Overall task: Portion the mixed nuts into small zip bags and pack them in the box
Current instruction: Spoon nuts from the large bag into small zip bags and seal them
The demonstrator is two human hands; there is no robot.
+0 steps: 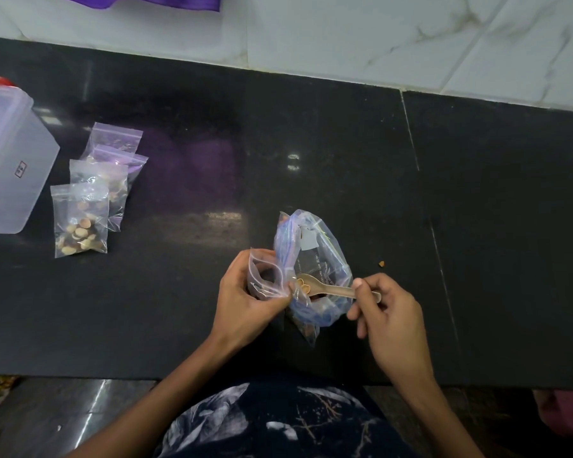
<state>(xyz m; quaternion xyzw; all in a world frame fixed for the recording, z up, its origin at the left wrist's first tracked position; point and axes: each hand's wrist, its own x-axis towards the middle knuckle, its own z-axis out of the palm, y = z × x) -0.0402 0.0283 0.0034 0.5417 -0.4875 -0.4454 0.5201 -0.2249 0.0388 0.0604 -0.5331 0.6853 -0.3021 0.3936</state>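
Note:
My left hand (245,297) grips a small clear zip bag (268,275) with its mouth held apart. My right hand (389,312) pinches the handle of a wooden spoon (325,285); its bowl carries a few nuts right at the small bag's mouth. Behind the spoon stands the large clear bag of mixed nuts (315,259), open and crumpled. Several filled small zip bags (81,221) lie in an overlapping row at the left. Beside them, at the left edge, sits the translucent plastic box (10,166).
Everything rests on a black stone counter (311,143) whose near edge runs just above my lap. A nut crumb (381,263) lies right of the big bag. White marble tiles (377,34) back the counter, with purple cloth (146,0) at the top.

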